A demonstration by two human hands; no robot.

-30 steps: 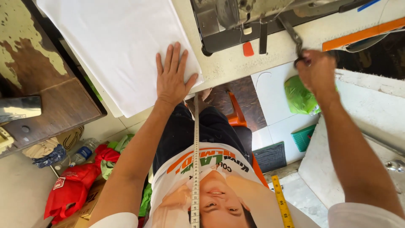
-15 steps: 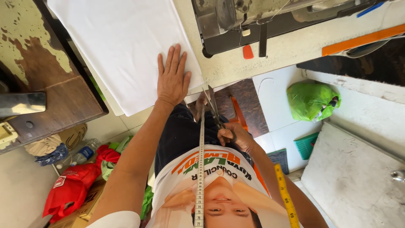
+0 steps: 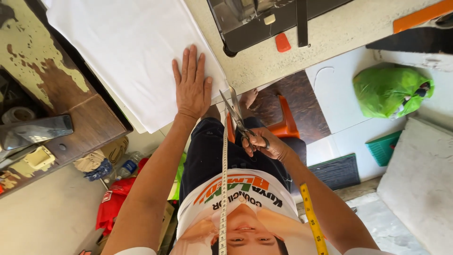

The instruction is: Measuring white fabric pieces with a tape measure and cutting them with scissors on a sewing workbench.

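Note:
My left hand [image 3: 191, 85] lies flat, fingers spread, on the near corner of a folded white fabric [image 3: 132, 52] spread over the worktable [image 3: 330, 33]. In front of my lap my right hand [image 3: 266, 146] grips a pair of metal scissors [image 3: 234, 113] by the handles. The blades point up toward the edge of the fabric, just right of my left hand. A measuring tape [image 3: 224, 189] hangs from my neck down my printed shirt, and its yellow end [image 3: 311, 222] runs along my right arm.
A sewing machine base [image 3: 264, 19] and a small red piece [image 3: 282, 42] sit on the table. An orange stool [image 3: 283, 123], a green bag [image 3: 391, 92], a green basket [image 3: 384, 146], a dark mat [image 3: 337, 172], red cloth [image 3: 115, 203] and a worn wooden bench [image 3: 52, 94] surround me.
My right hand came away from the sewing machine area down to my lap and now holds scissors, raised toward the fabric edge. My left hand has stayed flat on the fabric.

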